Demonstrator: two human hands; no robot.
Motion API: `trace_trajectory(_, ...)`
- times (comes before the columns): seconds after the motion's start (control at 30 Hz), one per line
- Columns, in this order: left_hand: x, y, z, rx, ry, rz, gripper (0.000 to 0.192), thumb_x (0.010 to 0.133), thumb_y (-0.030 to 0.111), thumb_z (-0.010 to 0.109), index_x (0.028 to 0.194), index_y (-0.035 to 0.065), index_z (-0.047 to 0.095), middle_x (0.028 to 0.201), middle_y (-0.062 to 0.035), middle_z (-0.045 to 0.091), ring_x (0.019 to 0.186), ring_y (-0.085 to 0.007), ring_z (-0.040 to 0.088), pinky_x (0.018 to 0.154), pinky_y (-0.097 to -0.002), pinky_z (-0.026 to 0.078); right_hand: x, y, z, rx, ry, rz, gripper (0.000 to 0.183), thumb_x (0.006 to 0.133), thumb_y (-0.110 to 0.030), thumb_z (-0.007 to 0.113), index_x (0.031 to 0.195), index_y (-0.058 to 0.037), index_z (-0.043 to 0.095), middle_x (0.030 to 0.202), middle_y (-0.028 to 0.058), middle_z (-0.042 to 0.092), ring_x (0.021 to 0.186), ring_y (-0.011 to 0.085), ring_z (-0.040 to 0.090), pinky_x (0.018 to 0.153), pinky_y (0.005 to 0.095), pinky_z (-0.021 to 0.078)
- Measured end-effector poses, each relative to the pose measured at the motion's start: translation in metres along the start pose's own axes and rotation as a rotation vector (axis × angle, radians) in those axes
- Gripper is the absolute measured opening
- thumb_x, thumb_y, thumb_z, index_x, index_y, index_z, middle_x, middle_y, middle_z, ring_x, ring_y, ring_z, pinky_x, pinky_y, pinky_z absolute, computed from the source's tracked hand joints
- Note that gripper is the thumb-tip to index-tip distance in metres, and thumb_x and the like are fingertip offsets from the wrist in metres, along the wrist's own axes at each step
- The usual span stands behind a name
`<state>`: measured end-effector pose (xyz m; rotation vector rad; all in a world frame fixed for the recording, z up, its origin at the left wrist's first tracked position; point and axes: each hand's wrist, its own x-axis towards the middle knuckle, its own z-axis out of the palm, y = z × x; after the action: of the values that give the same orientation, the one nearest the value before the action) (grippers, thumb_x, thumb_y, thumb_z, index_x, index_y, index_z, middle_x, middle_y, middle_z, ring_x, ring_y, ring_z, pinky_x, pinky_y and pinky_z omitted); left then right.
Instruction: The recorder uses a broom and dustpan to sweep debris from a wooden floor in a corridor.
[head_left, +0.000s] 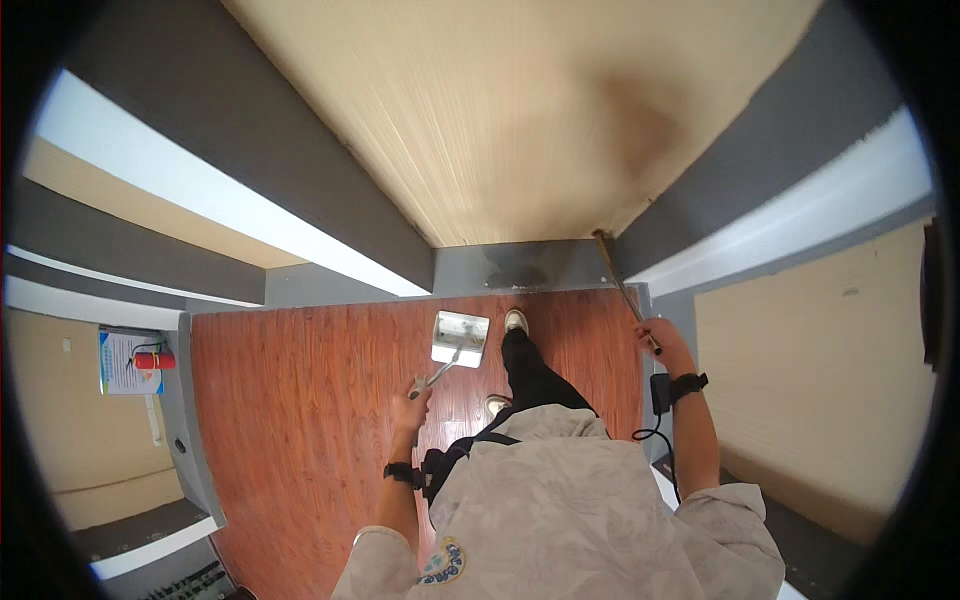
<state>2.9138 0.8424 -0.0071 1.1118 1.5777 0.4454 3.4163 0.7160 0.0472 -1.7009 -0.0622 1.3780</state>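
My left hand grips the thin metal handle of a long-handled white dustpan. The pan is low by the floor, left of my forward shoe, and its tray looks pale inside with a few small specks. In my right hand is a brown pole, held near its upper end. The pole slants away to the lower corner where a beige panel meets a dark grey upright. No brush head can be made out at its far end.
Reddish wood-grain flooring runs up to a grey baseboard. Another dark upright with a white edge stands to the left. A red fire extinguisher is at far left before a poster. A black cable hangs by my right forearm.
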Motion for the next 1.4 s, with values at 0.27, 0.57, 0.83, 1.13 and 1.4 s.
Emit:
trace_trajectory(0.27, 0.019, -0.013, -0.001, -0.032, -0.038, -0.132, 0.051, 0.077, 0.018, 0.064, 0.124, 0.0037, 0.047, 0.058, -0.0051, 0.052, 0.043, -0.0117, 0.048, 0.035, -0.0257, 0.037, 0.079, 0.036, 0.087, -0.403, -0.188, -0.323, 0.015, 0.082, -0.011, 0.052, 0.067, -0.0112, 0.051, 0.054, 0.0054, 0.046, 0.046, 0.0128, 0.042, 0.038, 0.0259, 0.028)
trace_trajectory(0.57, 0.043, 0.018, -0.007, 0.021, -0.089, -0.164, 0.047, 0.077, 0.017, 0.062, 0.12, 0.0028, 0.049, 0.059, -0.0076, 0.054, 0.042, -0.0132, 0.049, 0.034, -0.0275, 0.037, 0.13, 0.059, 0.232, -0.864, -0.618, -0.128, 0.018, 0.07, -0.006, 0.055, 0.056, -0.0076, 0.044, 0.053, 0.0042, 0.046, 0.046, 0.0155, 0.044, 0.041, 0.0319, 0.0307)
trace_trajectory(0.83, 0.12, 0.067, -0.052, 0.002, -0.218, -0.216, 0.042, 0.082, 0.02, 0.058, 0.119, 0.0038, 0.049, 0.058, -0.0028, 0.048, 0.04, -0.0103, 0.043, 0.035, -0.0247, 0.034, 0.156, 0.035, 0.3, -0.053, -0.652, 0.661, 0.017, 0.08, -0.002, 0.043, 0.063, -0.0052, 0.044, 0.055, 0.0023, 0.045, 0.042, 0.0109, 0.04, 0.038, 0.0287, 0.0327)
trace_trajectory(1.13, 0.146, 0.098, -0.071, 0.127, -0.3, -0.116, 0.048, 0.082, 0.024, 0.06, 0.123, 0.0013, 0.049, 0.062, -0.0031, 0.049, 0.046, -0.0094, 0.045, 0.038, -0.0243, 0.035, 0.122, -0.032, 0.31, -0.647, -0.391, 0.159, 0.019, 0.072, -0.011, 0.054, 0.057, 0.0023, 0.057, 0.058, 0.0094, 0.057, 0.046, 0.0168, 0.052, 0.037, 0.0289, 0.0369)
trace_trajectory(1.4, 0.139, 0.114, -0.069, 0.144, -0.282, -0.011, 0.053, 0.082, 0.025, 0.059, 0.128, 0.0021, 0.044, 0.062, -0.0039, 0.051, 0.047, -0.0097, 0.046, 0.039, -0.0238, 0.037, 0.118, -0.021, 0.345, -1.192, -0.241, -0.057, 0.021, 0.065, -0.013, 0.052, 0.064, 0.0052, 0.063, 0.067, 0.0233, 0.062, 0.067, 0.0339, 0.064, 0.063, 0.0412, 0.0514)
